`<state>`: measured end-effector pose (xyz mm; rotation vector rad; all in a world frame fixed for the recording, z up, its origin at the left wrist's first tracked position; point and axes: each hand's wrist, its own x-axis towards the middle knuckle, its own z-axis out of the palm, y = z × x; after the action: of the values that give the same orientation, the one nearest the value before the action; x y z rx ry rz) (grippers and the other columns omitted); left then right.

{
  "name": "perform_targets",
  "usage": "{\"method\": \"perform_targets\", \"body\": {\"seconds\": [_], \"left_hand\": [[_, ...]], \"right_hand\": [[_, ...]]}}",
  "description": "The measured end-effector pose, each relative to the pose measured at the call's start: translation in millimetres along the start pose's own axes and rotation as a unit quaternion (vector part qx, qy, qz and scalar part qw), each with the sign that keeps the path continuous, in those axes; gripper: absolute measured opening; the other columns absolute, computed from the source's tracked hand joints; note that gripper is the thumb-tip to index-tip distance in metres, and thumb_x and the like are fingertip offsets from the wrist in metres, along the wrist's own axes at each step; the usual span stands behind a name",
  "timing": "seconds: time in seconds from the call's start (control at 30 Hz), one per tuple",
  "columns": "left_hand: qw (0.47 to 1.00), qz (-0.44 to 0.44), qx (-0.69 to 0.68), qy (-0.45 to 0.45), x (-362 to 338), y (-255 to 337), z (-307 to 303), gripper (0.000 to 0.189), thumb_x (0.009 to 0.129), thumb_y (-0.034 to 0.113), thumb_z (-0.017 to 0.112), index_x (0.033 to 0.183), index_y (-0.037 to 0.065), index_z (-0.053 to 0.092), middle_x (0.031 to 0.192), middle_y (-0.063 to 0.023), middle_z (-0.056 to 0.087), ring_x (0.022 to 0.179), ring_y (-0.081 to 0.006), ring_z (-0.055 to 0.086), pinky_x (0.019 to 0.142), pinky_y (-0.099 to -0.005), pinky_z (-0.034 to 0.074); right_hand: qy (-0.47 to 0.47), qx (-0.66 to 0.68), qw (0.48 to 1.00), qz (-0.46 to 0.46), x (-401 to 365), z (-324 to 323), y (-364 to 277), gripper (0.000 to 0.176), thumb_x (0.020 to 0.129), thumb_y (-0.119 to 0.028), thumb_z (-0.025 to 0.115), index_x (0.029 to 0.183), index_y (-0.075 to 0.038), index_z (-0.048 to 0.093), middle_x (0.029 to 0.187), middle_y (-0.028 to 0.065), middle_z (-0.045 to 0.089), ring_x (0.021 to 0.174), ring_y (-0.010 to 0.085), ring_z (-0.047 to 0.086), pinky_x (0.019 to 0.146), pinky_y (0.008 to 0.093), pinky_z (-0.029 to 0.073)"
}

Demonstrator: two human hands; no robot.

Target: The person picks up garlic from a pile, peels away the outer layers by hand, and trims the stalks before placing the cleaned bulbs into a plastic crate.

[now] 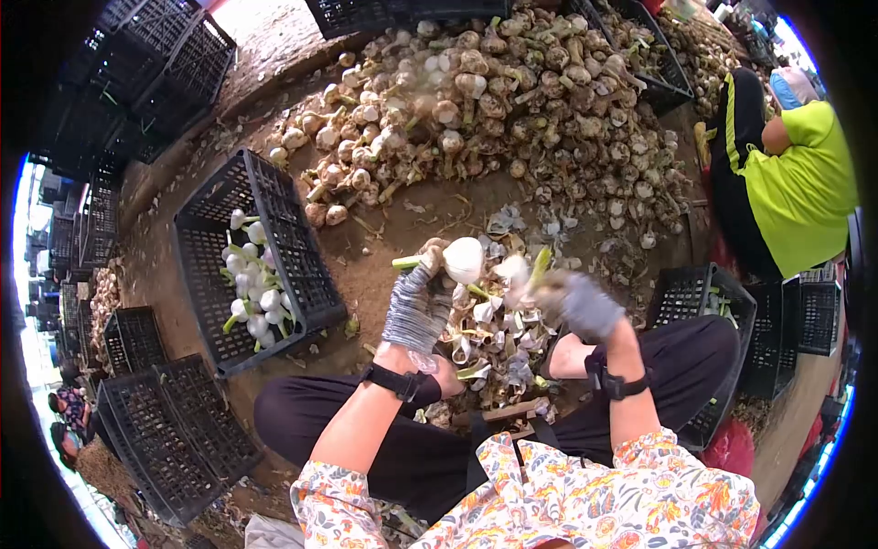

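My left hand, in a grey striped glove, holds a peeled white garlic bulb whose short green stem points left. To its right my right hand, also gloved, is blurred by motion; its fingers are smeared, with a pale bulb and green stem beside them. Below both hands, between my legs, lies a heap of garlic skins and cut pieces. A black crate to the left holds several clean white bulbs.
A large pile of unpeeled garlic spreads ahead. Stacked black crates stand at the upper left, with more crates at the lower left. Another crate is by my right knee. A person in a yellow-green shirt sits at the right.
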<state>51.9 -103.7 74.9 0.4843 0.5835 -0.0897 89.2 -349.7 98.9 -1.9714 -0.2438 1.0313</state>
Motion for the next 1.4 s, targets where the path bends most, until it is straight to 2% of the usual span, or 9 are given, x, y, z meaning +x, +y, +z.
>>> {"method": "perform_targets", "body": {"seconds": [0.07, 0.27, 0.5, 0.87, 1.0, 1.1, 1.2, 1.23, 1.4], "left_hand": [[0.999, -0.004, 0.009, 0.031, 0, 4, -7, 0.025, 0.080, 0.019, 0.064, 0.100, 0.005, 0.057, 0.096, -0.0072, 0.060, 0.077, -0.0155, 0.059, 0.059, -0.0228, 0.050], [0.961, 0.229, 0.022, 0.156, -16, 93, -38, 0.019, 0.079, 0.017, 0.064, 0.093, 0.006, 0.057, 0.089, -0.0055, 0.058, 0.072, -0.0133, 0.057, 0.054, -0.0170, 0.048], [0.749, 0.552, 0.055, 0.363, -63, 176, -32, 0.021, 0.079, 0.016, 0.063, 0.097, 0.007, 0.057, 0.088, -0.0020, 0.056, 0.072, -0.0090, 0.053, 0.062, -0.0187, 0.047], [0.949, 0.214, 0.135, 0.187, -23, 115, -13, 0.016, 0.082, 0.011, 0.059, 0.098, 0.008, 0.059, 0.088, -0.0005, 0.060, 0.067, -0.0066, 0.053, 0.058, -0.0193, 0.044], [0.939, 0.234, 0.170, 0.188, -17, 112, -15, 0.017, 0.082, 0.013, 0.059, 0.098, 0.009, 0.060, 0.088, 0.0011, 0.059, 0.069, -0.0052, 0.051, 0.060, -0.0187, 0.042], [0.899, 0.285, 0.277, 0.184, -12, 106, -15, 0.026, 0.079, 0.013, 0.061, 0.105, 0.008, 0.059, 0.094, 0.0005, 0.057, 0.072, -0.0054, 0.050, 0.063, -0.0194, 0.044], [0.882, 0.257, 0.373, 0.129, -5, 83, -20, 0.061, 0.074, 0.013, 0.069, 0.127, 0.006, 0.038, 0.115, -0.0085, 0.050, 0.108, -0.0162, 0.045, 0.093, -0.0298, 0.037], [0.742, 0.381, 0.538, 0.118, 5, 70, -28, 0.069, 0.073, 0.015, 0.071, 0.130, 0.004, 0.035, 0.123, -0.0114, 0.044, 0.113, -0.0170, 0.043, 0.089, -0.0300, 0.041], [0.896, 0.263, 0.357, -0.036, -5, 47, -19, 0.061, 0.074, 0.000, 0.066, 0.127, 0.002, 0.035, 0.122, -0.0107, 0.044, 0.109, -0.0173, 0.046, 0.089, -0.0279, 0.046]], "right_hand": [[0.128, -0.365, 0.922, -0.012, 22, 32, 23, 0.039, 0.077, -0.030, 0.059, 0.106, -0.004, 0.056, 0.095, 0.0154, 0.061, 0.091, 0.0269, 0.059, 0.080, 0.0361, 0.046], [0.132, -0.056, 0.981, -0.132, 101, 41, 7, 0.028, 0.075, -0.023, 0.059, 0.097, -0.006, 0.060, 0.092, 0.0183, 0.061, 0.084, 0.0293, 0.059, 0.077, 0.0358, 0.045], [0.226, -0.157, 0.953, -0.130, 219, 15, -37, 0.030, 0.077, -0.023, 0.058, 0.102, -0.005, 0.058, 0.099, 0.0181, 0.060, 0.092, 0.0332, 0.057, 0.082, 0.0376, 0.045], [0.325, -0.197, 0.925, 0.004, 423, 38, -101, 0.049, 0.073, -0.029, 0.064, 0.110, 0.001, 0.052, 0.102, 0.0236, 0.058, 0.096, 0.0317, 0.057, 0.080, 0.0397, 0.047], [0.359, -0.292, 0.878, -0.121, 411, 35, -70, 0.038, 0.074, -0.037, 0.058, 0.070, 0.001, 0.062, 0.085, 0.0257, 0.059, 0.084, 0.0361, 0.057, 0.071, 0.0433, 0.046], [0.271, -0.632, 0.663, -0.296, 362, 43, -34, 0.024, 0.078, -0.020, 0.045, 0.091, -0.015, 0.065, 0.067, 0.0068, 0.056, 0.067, 0.0242, 0.051, 0.063, 0.0385, 0.039], [0.111, 0.069, 0.971, -0.198, 252, 61, -74, 0.028, 0.085, -0.025, 0.052, 0.101, -0.003, 0.060, 0.078, 0.0072, 0.062, 0.070, 0.0142, 0.056, 0.060, 0.0266, 0.043], [0.072, 0.122, 0.975, -0.171, 203, 65, -105, 0.038, 0.083, -0.035, 0.058, 0.098, 0.000, 0.060, 0.079, 0.0054, 0.062, 0.066, 0.0095, 0.056, 0.054, 0.0216, 0.043], [0.014, 0.285, 0.952, -0.113, 135, 62, -87, 0.041, 0.084, -0.035, 0.057, 0.103, 0.002, 0.057, 0.088, 0.0053, 0.060, 0.076, 0.0118, 0.057, 0.066, 0.0249, 0.047]]}}
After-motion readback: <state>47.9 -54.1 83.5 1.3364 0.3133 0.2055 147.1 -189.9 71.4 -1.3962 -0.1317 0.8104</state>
